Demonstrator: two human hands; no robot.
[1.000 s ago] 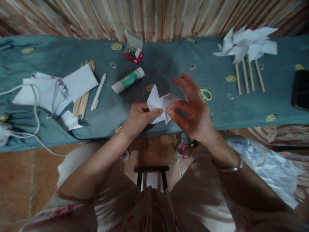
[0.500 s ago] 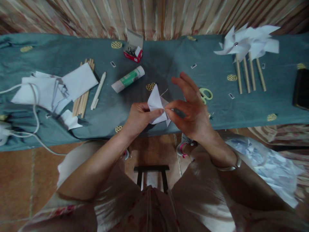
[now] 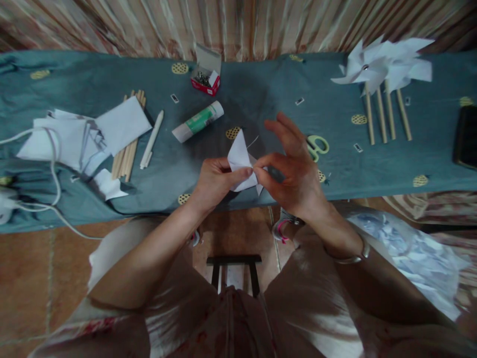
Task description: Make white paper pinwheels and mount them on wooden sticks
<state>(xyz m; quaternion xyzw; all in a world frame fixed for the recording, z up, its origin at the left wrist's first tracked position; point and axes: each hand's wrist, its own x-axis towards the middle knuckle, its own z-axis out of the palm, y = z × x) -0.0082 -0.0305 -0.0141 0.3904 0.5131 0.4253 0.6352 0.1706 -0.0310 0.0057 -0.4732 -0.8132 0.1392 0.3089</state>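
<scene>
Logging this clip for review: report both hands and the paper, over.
Left hand gripping folded white paper piece. Right hand pinching at its middle. Pale-green looped handle just past right hand, apart from the paper.

One head-worn camera looks forward and steeply down over the lap [image 3: 313, 278] — close above the left hand [image 3: 218, 181] and right hand [image 3: 296, 176], mid-view — and reaches across the table [image 3: 257, 82] to the curtain [image 3: 238, 30] up top.
</scene>
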